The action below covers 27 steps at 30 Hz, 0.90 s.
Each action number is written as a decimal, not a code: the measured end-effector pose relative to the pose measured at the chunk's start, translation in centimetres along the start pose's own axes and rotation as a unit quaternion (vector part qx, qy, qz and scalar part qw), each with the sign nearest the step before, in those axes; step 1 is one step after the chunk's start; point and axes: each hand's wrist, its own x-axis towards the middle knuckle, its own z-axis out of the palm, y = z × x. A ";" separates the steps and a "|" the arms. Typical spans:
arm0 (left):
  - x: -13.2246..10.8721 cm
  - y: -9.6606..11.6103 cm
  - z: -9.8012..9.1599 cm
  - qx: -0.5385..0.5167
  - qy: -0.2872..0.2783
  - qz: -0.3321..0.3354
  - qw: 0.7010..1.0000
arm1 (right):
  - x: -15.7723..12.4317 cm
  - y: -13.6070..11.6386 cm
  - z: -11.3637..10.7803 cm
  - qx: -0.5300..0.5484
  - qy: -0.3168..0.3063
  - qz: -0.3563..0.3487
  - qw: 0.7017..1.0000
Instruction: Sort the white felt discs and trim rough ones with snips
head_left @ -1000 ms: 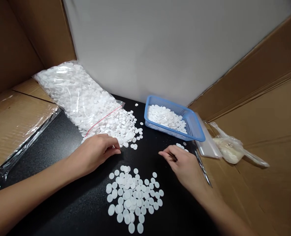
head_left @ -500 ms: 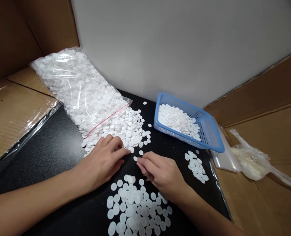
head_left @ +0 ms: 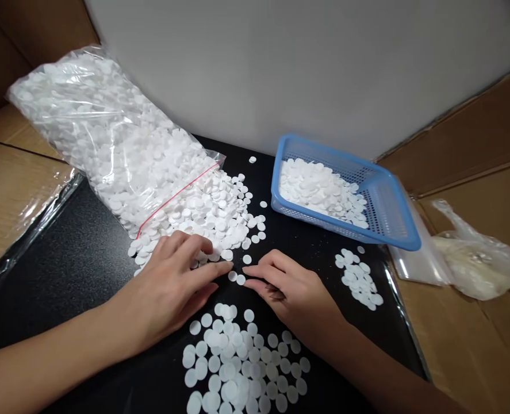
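Head view: black tabletop [head_left: 86,259].
Left hand [head_left: 175,284]: lying flat, unclenched, fingertips touching spilled white discs [head_left: 211,215] at bag [head_left: 103,138] mouth.
Right hand [head_left: 291,290]: fingertips nudging one disc [head_left: 240,279], gripping nothing.
Risk: a sweeping hand is likely scattering the near pile [head_left: 241,362]; blue basket [head_left: 388,227] standing apart.

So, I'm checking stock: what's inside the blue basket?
The blue basket holds a heap of white discs piled toward its left end; its right end shows bare mesh. Whatever lies beneath the heap is covered.
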 end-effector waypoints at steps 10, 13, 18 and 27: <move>0.3 0.3 1.4 0.060 -0.004 0.056 0.997 | 0.2 -0.9 -1.0 0.048 -0.091 0.047 0.994; 0.4 0.4 1.3 0.034 0.007 0.041 0.999 | 0.2 -0.8 -1.9 0.063 -0.139 0.019 0.988; 0.6 0.6 1.5 -0.010 0.006 -0.001 1.000 | 0.6 0.1 -2.7 0.036 -0.063 0.063 0.995; 0.4 0.5 1.3 -0.003 -0.009 0.026 1.000 | 1.1 0.7 -0.8 0.015 0.008 0.061 0.998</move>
